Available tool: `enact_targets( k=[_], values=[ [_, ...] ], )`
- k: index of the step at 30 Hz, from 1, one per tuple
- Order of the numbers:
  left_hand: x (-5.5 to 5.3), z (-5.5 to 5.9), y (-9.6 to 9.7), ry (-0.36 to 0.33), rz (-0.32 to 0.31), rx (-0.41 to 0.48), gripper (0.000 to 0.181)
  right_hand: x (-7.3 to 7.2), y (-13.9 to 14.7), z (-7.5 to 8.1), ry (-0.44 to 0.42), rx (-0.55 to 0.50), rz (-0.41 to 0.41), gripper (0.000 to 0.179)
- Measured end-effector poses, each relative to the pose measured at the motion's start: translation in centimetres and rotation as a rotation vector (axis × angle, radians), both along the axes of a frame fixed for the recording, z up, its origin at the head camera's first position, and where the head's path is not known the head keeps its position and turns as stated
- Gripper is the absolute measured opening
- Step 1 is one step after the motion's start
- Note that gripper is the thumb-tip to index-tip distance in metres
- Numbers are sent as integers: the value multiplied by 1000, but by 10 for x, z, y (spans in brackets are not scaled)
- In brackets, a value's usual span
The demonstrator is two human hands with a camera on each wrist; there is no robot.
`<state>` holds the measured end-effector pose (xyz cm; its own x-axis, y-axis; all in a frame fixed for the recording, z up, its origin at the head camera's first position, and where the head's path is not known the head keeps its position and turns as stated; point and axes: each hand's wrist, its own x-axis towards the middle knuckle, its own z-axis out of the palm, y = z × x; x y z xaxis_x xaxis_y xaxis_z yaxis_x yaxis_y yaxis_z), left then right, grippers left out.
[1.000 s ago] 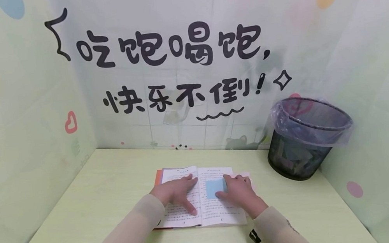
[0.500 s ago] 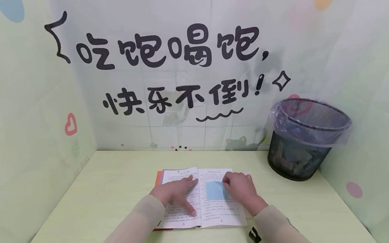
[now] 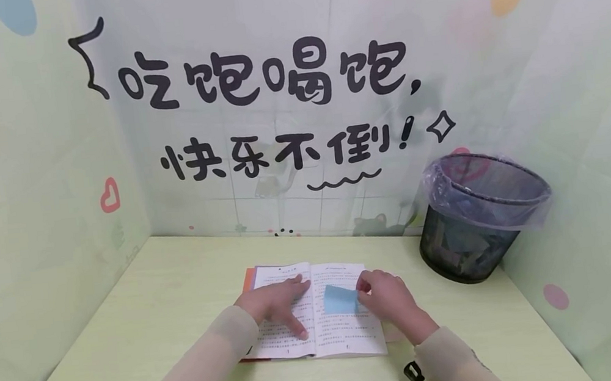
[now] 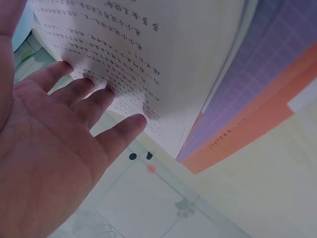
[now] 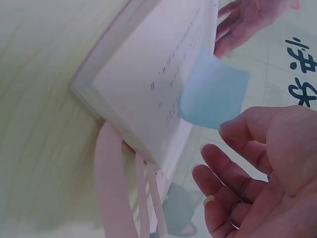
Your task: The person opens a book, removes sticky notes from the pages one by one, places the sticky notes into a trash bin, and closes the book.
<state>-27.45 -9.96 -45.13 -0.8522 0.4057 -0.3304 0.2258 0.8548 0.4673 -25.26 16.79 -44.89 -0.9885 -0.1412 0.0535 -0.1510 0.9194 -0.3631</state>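
Head view: an open book lies on a pale table, toward 6 o'clock of the frame.
Blue note: on the right page, at about 3 o'clock from the book's centre fold; part of it stands up off the paper.
Right grip: thumb and index finger pinch the note's edge at 3 o'clock, the other fingers loosely bent.
Left grip: released, fingers spread over the left page at 9 o'clock from the fold, touching it.
Pink strips: stick out from the book, toward 7 o'clock in the right wrist view.
Orange layer: shows beside a purple layer under the pages, at 3 o'clock in the left wrist view.
Black bin: plastic-lined, well apart from the book, at about 2 o'clock.
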Motion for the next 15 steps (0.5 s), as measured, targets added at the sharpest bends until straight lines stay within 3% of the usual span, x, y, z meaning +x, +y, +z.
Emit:
enact_targets(
  k=[7, 15],
  values=[
    [2, 2, -1, -6, 1, 3, 116, 2, 17, 17, 5, -60, -17, 6],
    [3, 3, -1, -3, -16, 5, 117, -6, 51, 52, 113, -85, -35, 14]
  ],
)
